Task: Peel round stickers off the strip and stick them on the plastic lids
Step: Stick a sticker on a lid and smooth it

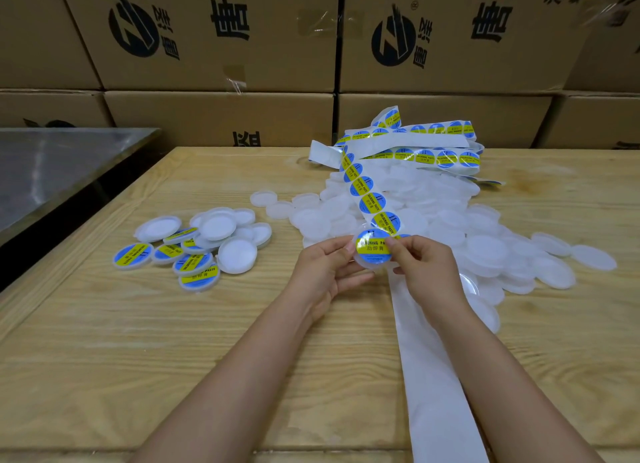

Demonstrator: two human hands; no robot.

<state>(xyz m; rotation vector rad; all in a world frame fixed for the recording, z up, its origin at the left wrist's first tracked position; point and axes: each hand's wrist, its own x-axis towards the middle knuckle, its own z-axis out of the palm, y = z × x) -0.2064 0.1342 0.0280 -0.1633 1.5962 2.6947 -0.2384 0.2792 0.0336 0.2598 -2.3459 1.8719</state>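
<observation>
My left hand [325, 272] grips a white plastic lid [372, 260] from its left side, above the wooden table. A round blue and yellow sticker [372, 246] lies over the lid's top. My right hand [424, 266] pinches the sticker's right edge between thumb and forefinger. The sticker strip [375, 202] runs from the lid up and back to a tangled heap of strip [426, 143]. Bare white backing paper [433, 376] trails from under my right hand toward me.
A big pile of plain white lids [450, 227] lies behind and right of my hands. A smaller group of lids [194, 247], some with stickers on, sits at the left. Cardboard boxes [214, 39] wall the back. A metal table [59, 164] stands at far left.
</observation>
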